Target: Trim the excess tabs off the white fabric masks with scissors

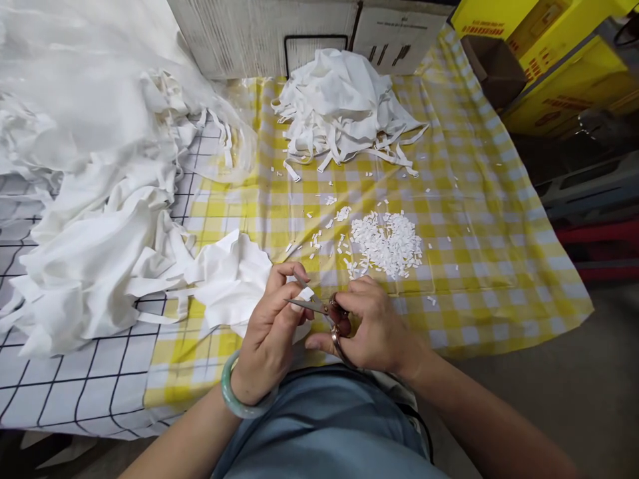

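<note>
My right hand [377, 326] grips a pair of scissors [319, 307], its fingers in the handle loops. The blades are parted and point left, around a small white strap end [306, 293]. My left hand [269, 326], with a green bangle at the wrist, pinches that strap end between its fingers. A white strapped garment [232, 276] lies just behind the left hand, partly covered by it; whether the strap belongs to it I cannot tell. Beyond the right hand is a pile of small white clippings [387, 243], with more pieces scattered around it.
A heap of white garments [100, 246] fills the left side, partly under clear plastic [60, 46]. Another garment pile [339, 100] lies before a cardboard box [259, 33] at the back. The yellow checked cloth [479, 259] covers the table; a brown box [492, 66] stands beyond its right edge.
</note>
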### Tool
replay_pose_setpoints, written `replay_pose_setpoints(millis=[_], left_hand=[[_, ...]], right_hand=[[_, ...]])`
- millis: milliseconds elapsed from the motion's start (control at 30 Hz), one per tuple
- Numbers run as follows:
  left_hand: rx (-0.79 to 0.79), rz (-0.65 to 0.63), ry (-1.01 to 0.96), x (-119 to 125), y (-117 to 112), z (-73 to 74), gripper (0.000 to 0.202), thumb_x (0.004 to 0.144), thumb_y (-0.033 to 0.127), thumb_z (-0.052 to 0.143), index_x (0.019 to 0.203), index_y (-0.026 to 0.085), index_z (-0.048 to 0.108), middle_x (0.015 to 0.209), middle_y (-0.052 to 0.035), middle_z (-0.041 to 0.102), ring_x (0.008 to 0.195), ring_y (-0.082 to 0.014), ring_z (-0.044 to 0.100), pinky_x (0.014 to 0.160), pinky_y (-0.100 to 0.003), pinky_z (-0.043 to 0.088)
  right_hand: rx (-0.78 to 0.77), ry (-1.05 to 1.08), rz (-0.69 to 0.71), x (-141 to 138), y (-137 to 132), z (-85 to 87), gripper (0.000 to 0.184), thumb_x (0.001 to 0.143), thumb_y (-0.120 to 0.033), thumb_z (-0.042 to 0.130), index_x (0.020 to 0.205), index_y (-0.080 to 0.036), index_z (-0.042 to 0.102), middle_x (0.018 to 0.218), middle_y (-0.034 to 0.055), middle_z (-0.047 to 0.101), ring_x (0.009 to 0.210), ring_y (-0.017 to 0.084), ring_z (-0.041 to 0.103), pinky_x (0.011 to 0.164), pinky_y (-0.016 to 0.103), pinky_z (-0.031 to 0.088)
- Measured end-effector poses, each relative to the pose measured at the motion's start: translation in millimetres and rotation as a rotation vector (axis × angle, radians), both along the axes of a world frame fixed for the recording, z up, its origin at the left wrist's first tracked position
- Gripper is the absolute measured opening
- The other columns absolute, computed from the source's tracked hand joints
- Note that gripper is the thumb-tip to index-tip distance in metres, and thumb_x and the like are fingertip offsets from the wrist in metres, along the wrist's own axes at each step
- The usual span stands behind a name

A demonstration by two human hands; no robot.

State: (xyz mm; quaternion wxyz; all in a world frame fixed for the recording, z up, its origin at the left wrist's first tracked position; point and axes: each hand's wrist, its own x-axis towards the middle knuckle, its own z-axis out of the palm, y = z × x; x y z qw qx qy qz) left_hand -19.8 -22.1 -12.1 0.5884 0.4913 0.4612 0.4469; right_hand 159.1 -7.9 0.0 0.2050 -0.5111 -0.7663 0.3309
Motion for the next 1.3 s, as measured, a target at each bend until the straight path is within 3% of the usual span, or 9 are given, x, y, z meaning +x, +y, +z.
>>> replay_pose_setpoints(millis=[467, 700, 933, 1033, 1100, 1133, 1167, 1200, 1300], left_hand=[[-0.011, -0.016, 0.012, 4.0, 0.6, -1.7, 0.033, 0.099, 0.034, 0.043, 0.073, 0.019, 0.057, 0.100, -0.0104, 0.050, 0.106, -0.0267, 0.044, 0.075, -0.033, 0.042], [-0.003, -0.037, 0.090, 18.6, 9.2, -1.3, 0.035, 0.098, 0.037, 0.044, 0.071, 0.019, 0.056, 0.108, -0.0105, 0.051, 0.109, -0.0272, 0.045, 0.087, -0.036, 0.042], [0.063, -0.201, 0.141, 41.8, 32.7, -7.2, 0.035, 0.101, 0.029, 0.037, 0.071, 0.019, 0.052, 0.102, -0.0086, 0.050, 0.111, -0.0239, 0.047, 0.096, -0.034, 0.040], [0.211, -0.380, 0.282, 38.3, 26.2, 4.0, 0.028, 0.100, 0.026, 0.039, 0.079, 0.018, 0.056, 0.112, -0.0113, 0.054, 0.109, -0.0234, 0.051, 0.098, -0.037, 0.041], [0.328, -0.562, 0.405, 24.6, 14.2, 17.0, 0.015, 0.096, 0.027, 0.050, 0.087, 0.018, 0.059, 0.121, -0.0130, 0.057, 0.111, -0.0256, 0.052, 0.101, -0.039, 0.040], [0.359, -0.593, 0.456, 13.9, 7.5, 23.0, 0.010, 0.093, 0.026, 0.054, 0.091, 0.018, 0.059, 0.125, -0.0134, 0.057, 0.113, -0.0264, 0.052, 0.102, -0.040, 0.039], [0.370, -0.549, 0.503, 0.5, 0.9, 27.5, 0.006, 0.091, 0.023, 0.056, 0.093, 0.019, 0.059, 0.127, -0.0133, 0.057, 0.115, -0.0267, 0.051, 0.102, -0.039, 0.040], [0.367, -0.426, 0.556, -15.2, -5.3, 30.0, 0.005, 0.090, 0.019, 0.055, 0.094, 0.019, 0.058, 0.125, -0.0130, 0.057, 0.116, -0.0263, 0.051, 0.101, -0.038, 0.040], [0.310, 0.093, 0.787, -68.7, -19.0, 23.4, 0.015, 0.085, 0.008, 0.048, 0.093, 0.020, 0.054, 0.110, -0.0106, 0.057, 0.110, -0.0253, 0.053, 0.098, -0.038, 0.041]], right_hand=[[0.038, 0.008, -0.045, 0.9, -0.9, -3.8, 0.053, 0.073, -0.062, 0.072, 0.052, -0.019, 0.048, 0.051, -0.0026, 0.048, 0.055, 0.012, 0.043, 0.064, 0.028, 0.032], [0.023, -0.049, -0.114, 12.9, -5.5, -10.1, 0.054, 0.078, -0.060, 0.068, 0.050, -0.020, 0.046, 0.051, -0.0007, 0.049, 0.055, 0.013, 0.043, 0.058, 0.027, 0.031], [-0.306, 0.001, -0.358, 38.8, -6.9, -18.7, 0.052, 0.077, -0.059, 0.068, 0.051, -0.019, 0.046, 0.047, -0.0042, 0.042, 0.048, 0.010, 0.036, 0.048, 0.024, 0.027], [-0.376, 0.148, -0.430, 50.7, -4.6, -18.9, 0.046, 0.075, -0.060, 0.069, 0.061, -0.020, 0.050, 0.053, -0.0043, 0.046, 0.050, 0.010, 0.041, 0.047, 0.024, 0.031], [-0.313, 0.207, -0.406, 56.5, -2.6, -20.6, 0.040, 0.077, -0.057, 0.069, 0.073, -0.021, 0.051, 0.061, -0.0042, 0.049, 0.052, 0.011, 0.043, 0.048, 0.024, 0.035], [-0.280, 0.217, -0.378, 58.4, -1.2, -22.7, 0.038, 0.078, -0.055, 0.068, 0.079, -0.022, 0.051, 0.065, -0.0041, 0.049, 0.053, 0.011, 0.043, 0.049, 0.025, 0.037], [-0.257, 0.221, -0.348, 59.0, 0.4, -25.7, 0.035, 0.080, -0.052, 0.067, 0.084, -0.023, 0.050, 0.069, -0.0036, 0.050, 0.054, 0.012, 0.045, 0.050, 0.026, 0.039], [-0.240, 0.219, -0.321, 58.0, 2.0, -29.0, 0.032, 0.082, -0.050, 0.067, 0.088, -0.024, 0.049, 0.073, -0.0025, 0.052, 0.055, 0.013, 0.047, 0.052, 0.027, 0.041], [-0.128, 0.202, -0.298, 40.8, 4.0, -34.8, 0.029, 0.081, -0.041, 0.070, 0.093, -0.025, 0.049, 0.085, 0.0016, 0.058, 0.068, 0.018, 0.056, 0.062, 0.033, 0.049]])
